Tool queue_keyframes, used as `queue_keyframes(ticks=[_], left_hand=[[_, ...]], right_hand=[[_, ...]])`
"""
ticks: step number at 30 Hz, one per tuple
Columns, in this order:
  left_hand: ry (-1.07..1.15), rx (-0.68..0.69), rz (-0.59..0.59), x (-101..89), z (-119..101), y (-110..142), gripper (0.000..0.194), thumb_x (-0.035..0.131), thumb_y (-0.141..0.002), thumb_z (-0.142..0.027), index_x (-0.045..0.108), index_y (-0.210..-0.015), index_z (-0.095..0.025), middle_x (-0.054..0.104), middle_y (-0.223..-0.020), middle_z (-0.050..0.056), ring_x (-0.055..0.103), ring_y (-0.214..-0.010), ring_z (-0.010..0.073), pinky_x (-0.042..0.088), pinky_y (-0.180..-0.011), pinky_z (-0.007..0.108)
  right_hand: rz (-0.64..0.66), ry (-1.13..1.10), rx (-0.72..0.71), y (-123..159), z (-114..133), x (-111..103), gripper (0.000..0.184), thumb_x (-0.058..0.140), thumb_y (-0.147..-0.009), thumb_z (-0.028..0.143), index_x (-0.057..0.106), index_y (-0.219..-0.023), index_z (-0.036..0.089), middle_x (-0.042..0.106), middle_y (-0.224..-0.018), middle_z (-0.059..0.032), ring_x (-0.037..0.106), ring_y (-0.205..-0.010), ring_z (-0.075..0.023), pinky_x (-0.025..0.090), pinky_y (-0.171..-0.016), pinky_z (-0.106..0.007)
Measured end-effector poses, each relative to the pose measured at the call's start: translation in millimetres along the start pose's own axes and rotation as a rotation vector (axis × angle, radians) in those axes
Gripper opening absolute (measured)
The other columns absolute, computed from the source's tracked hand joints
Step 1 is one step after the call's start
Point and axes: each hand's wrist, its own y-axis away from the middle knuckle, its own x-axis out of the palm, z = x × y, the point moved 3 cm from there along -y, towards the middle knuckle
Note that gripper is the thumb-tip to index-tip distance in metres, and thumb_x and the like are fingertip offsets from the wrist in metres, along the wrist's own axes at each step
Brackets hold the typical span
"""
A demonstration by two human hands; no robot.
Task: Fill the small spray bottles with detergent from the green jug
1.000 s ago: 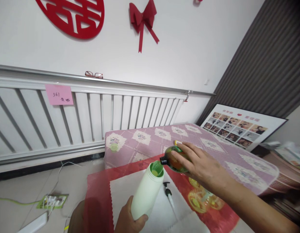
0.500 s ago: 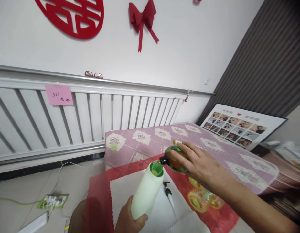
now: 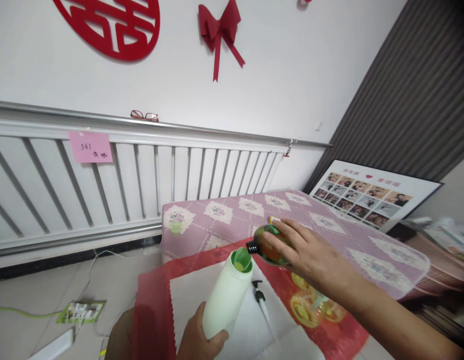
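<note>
A pale green bottle [image 3: 224, 302] leans to the right in your left hand [image 3: 204, 332], its open mouth angled up and a green insert [image 3: 242, 259] showing inside the rim, as your right hand [image 3: 305, 250] holds a dark bottle [image 3: 269, 245] tipped nearly on its side. The dark bottle's black threaded neck is right at the green mouth (whether the two touch, you cannot tell from here). Your left fingers and thumb are wrapped around the pale bottle's lower part; your right fingers are curled over the dark bottle's body, with a bit of yellow [image 3: 272, 220] visible just beyond them.

Below your hands, a black pump head with a pale tube [image 3: 261, 297] lies on a white cloth [image 3: 190, 287] with a zigzag edge, spread over a red sheet [image 3: 151, 295]. Beside your right forearm, clear yellow containers [image 3: 305, 307] sit on the red. Under it all runs a purple patterned cover [image 3: 235, 202], a small green disc [image 3: 176, 228] near its far left corner.

Beyond stands a white radiator [image 3: 202, 170] bearing a pink note [image 3: 90, 147] marked "361"; red-framed glasses [image 3: 144, 116] rest on the pipe above, and a red bow [image 3: 219, 30] decorates the wall. To the right, a photo board [image 3: 378, 195] leans back.
</note>
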Motion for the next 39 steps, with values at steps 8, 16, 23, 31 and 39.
queue_keyframes(ticks=[8, 16, 23, 31, 39], left_hand=[[0.026, -0.026, -0.002, -1.5, -3.7, 1.7, 0.073, 0.068, -0.067, -0.031, 0.049, -0.134, -0.01, 0.066, -0.125, 0.015, 0.059, -0.119, 0.0307, 0.045, -0.101, 0.033], [0.012, -0.04, 0.01, -2.1, -5.8, 2.4, 0.075, 0.068, -0.067, -0.032, 0.048, -0.136, -0.009, 0.065, -0.127, 0.015, 0.058, -0.12, 0.0315, 0.044, -0.102, 0.033], [0.001, -0.029, 0.019, -2.4, -6.8, 3.1, 0.076, 0.066, -0.068, -0.033, 0.047, -0.137, -0.006, 0.064, -0.128, 0.018, 0.058, -0.12, 0.0324, 0.043, -0.103, 0.035], [0.016, -0.022, 0.016, -4.0, -10.7, 4.9, 0.072, 0.066, -0.068, -0.032, 0.049, -0.135, -0.011, 0.067, -0.125, 0.014, 0.059, -0.119, 0.0313, 0.044, -0.102, 0.034], [0.015, -0.01, 0.009, -3.4, -8.0, 4.5, 0.073, 0.065, -0.069, -0.033, 0.047, -0.136, -0.009, 0.065, -0.127, 0.015, 0.059, -0.119, 0.03, 0.044, -0.101, 0.032]], right_hand=[[-0.003, 0.009, 0.003, 0.3, 0.0, -1.8, 0.058, 0.06, -0.081, 0.005, 0.048, -0.135, 0.022, 0.059, -0.133, -0.0191, 0.055, -0.123, -0.0349, 0.055, -0.092, -0.047], [-0.013, 0.003, 0.006, -0.7, 0.5, -4.7, 0.057, 0.06, -0.082, 0.005, 0.049, -0.135, 0.022, 0.059, -0.132, -0.0189, 0.054, -0.123, -0.0346, 0.055, -0.091, -0.046], [-0.004, 0.026, -0.016, -0.5, 0.4, -4.9, 0.057, 0.056, -0.082, 0.003, 0.048, -0.135, 0.022, 0.059, -0.132, -0.0194, 0.055, -0.122, -0.0348, 0.055, -0.09, -0.046], [-0.034, 0.041, -0.012, -2.1, 0.4, -7.7, 0.055, 0.058, -0.081, 0.004, 0.05, -0.132, 0.022, 0.061, -0.129, -0.0188, 0.057, -0.119, -0.034, 0.057, -0.088, -0.045], [-0.022, 0.05, -0.013, -3.4, 1.6, -10.9, 0.054, 0.053, -0.082, -0.001, 0.05, -0.131, 0.022, 0.062, -0.128, -0.0178, 0.058, -0.119, -0.0335, 0.057, -0.088, -0.045]])
